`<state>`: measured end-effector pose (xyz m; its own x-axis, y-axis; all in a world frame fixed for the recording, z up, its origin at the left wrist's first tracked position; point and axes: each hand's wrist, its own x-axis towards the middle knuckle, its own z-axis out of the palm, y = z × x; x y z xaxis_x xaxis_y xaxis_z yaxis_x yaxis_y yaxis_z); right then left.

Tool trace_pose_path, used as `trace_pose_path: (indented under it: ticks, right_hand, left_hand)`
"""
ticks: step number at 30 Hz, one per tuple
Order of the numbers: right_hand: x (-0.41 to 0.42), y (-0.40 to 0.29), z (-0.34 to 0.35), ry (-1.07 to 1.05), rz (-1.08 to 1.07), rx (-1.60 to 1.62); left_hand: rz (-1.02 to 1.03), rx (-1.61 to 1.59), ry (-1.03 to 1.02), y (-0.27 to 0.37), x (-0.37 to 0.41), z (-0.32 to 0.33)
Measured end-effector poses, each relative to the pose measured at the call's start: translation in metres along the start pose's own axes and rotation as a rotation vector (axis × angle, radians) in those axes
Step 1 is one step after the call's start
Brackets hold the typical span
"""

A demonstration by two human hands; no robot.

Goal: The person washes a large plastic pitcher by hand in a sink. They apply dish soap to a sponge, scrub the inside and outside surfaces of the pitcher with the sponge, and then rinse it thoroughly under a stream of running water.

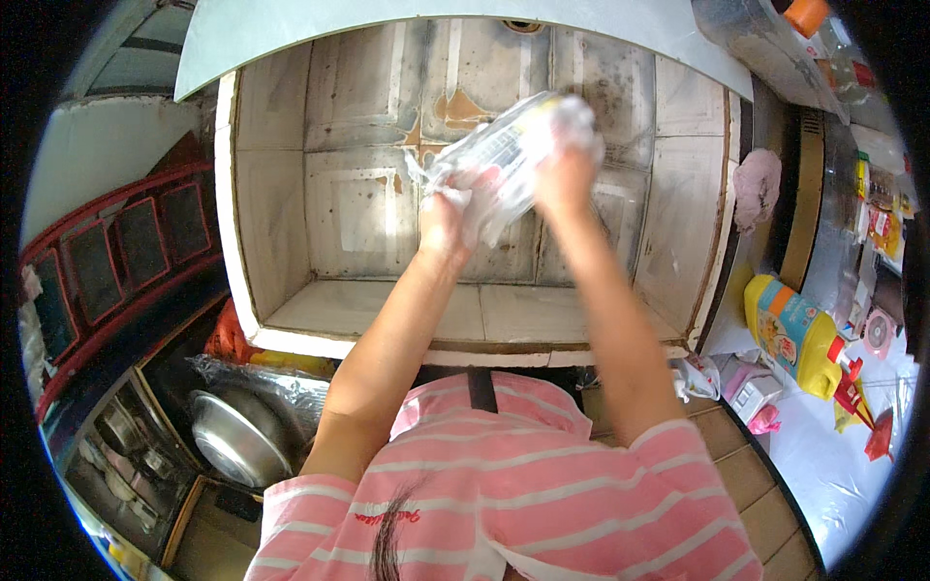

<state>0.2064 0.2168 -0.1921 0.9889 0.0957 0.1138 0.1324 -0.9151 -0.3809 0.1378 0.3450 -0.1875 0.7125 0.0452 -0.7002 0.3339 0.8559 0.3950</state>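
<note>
Above the floor of a tiled sink (363,218), I hold a clear, crinkled plastic bag or package (494,152) that bears printing. My left hand (445,218) grips its lower left end, and the plastic partly covers the fingers. At the upper right end is my right hand (570,174), blurred and closed around the plastic. A white mass (574,120) shows at that hand; blur hides whether it is foam, cloth or bunched plastic. The package tilts up to the right. Stains and brown bare patches mark the tiles beneath it.
A pinkish scrubbing pad or cloth (757,190) lies beside the sink's right rim. Farther right is a yellow jug (792,334) with a red cap. A steel basin (243,439) stands at lower left, below a red-framed rack (138,232). A pale ledge (465,9) crosses the sink's far side.
</note>
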Motion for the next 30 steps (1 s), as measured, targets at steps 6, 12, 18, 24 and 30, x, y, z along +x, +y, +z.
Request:
trace_pose_path:
  ticks: [6, 12, 18, 24, 30]
  right_hand:
    - [-0.018, 0.000, 0.006, 0.068, -0.249, 0.014]
    - [-0.018, 0.013, 0.006, 0.125, -0.249, -0.073]
    - [-0.018, 0.034, 0.016, 0.203, -0.314, -0.031]
    - [0.003, 0.053, 0.019, 0.000, -0.310, -0.139]
    - [0.012, 0.070, 0.036, 0.051, -0.046, 0.322]
  left_hand:
    - [-0.003, -0.015, 0.099, 0.000, -0.001, 0.000]
    - [0.016, 0.008, 0.147, -0.004, 0.000, 0.006]
    - [-0.045, -0.032, 0.218, 0.000, 0.001, 0.003]
    - [-0.017, 0.041, 0.025, 0.007, -0.005, -0.004]
    - [-0.180, 1.124, -0.144, -0.007, -0.032, -0.009]
